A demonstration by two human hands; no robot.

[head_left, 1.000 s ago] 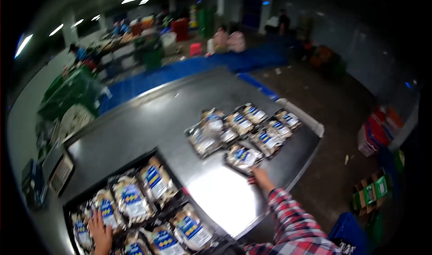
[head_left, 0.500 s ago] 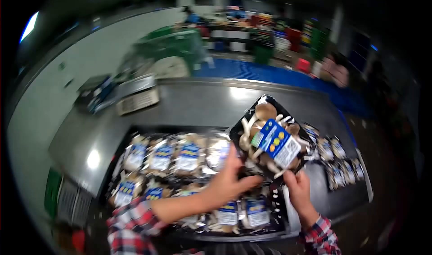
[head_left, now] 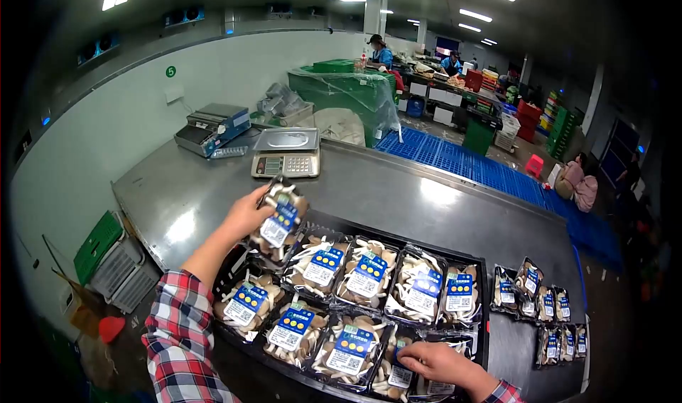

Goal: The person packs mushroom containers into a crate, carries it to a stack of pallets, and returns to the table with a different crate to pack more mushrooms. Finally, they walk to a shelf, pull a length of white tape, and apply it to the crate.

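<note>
My left hand [head_left: 246, 217] grips a wrapped mushroom pack [head_left: 280, 219] by its left side, tilted above the back-left corner of a black crate [head_left: 486, 300]. Two rows of film-wrapped mushroom packs with blue-and-white labels lie in the crate, among them one pack [head_left: 367, 273] in the back row. Over the crate's front-right part is my right hand [head_left: 442, 364], its fingers curled at the top of a front-row mushroom pack [head_left: 395, 369]. The lower part of that hand's grip is hidden.
The crate rests on a steel table [head_left: 383, 179]. Behind it stand a weighing scale [head_left: 288, 163] and a blue-grey machine [head_left: 213, 129]. More mushroom packs [head_left: 547, 303] lie at the right. White and green crates [head_left: 121, 268] stand left of the table. People work farther back.
My view has turned left and up. The left hand, open before, now holds a mushroom pack at the crate's left end. My right hand has left the raised pack and lowered to the front row.
</note>
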